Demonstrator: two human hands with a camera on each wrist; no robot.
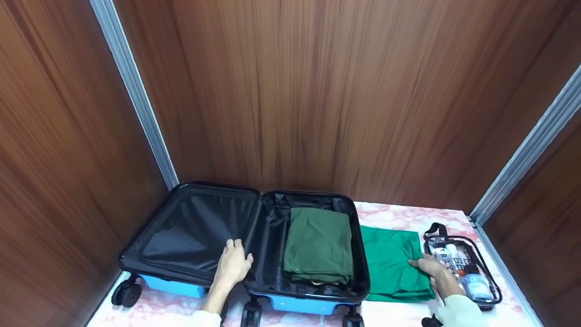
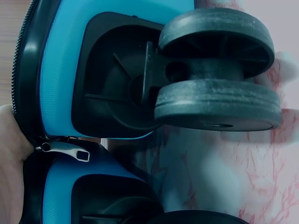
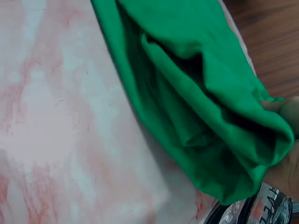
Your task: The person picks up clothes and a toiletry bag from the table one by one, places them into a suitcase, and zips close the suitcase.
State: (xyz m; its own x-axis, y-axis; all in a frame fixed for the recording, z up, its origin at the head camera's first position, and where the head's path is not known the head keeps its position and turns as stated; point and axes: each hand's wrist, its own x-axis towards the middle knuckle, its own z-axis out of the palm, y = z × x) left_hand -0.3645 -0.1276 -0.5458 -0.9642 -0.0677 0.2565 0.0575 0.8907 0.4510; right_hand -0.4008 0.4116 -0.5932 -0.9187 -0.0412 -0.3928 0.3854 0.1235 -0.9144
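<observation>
An open blue suitcase [image 1: 313, 295] with black lining lies spread out, its zippered left half [image 1: 190, 227] beside the deeper right half. Dark green folded clothing [image 1: 317, 245] sits in the right half. My left hand [image 1: 233, 263] rests at the inner edge where the two halves meet, fingers relaxed; the left wrist view shows it close to the zipper pull [image 2: 70, 150]. To the right of the suitcase lies a bright green folded cloth [image 1: 392, 263]. My right hand [image 1: 431, 268] pinches its right edge, where the right wrist view shows loose folds bunched up.
A clear toiletry pouch [image 1: 476, 290] with bottles and tubes lies just right of my right hand. Caster wheels [image 1: 127, 293] stick out along the suitcase's near side. Wood-patterned panels [image 1: 308, 100] stand behind and on both sides of the pink marbled table [image 1: 386, 210].
</observation>
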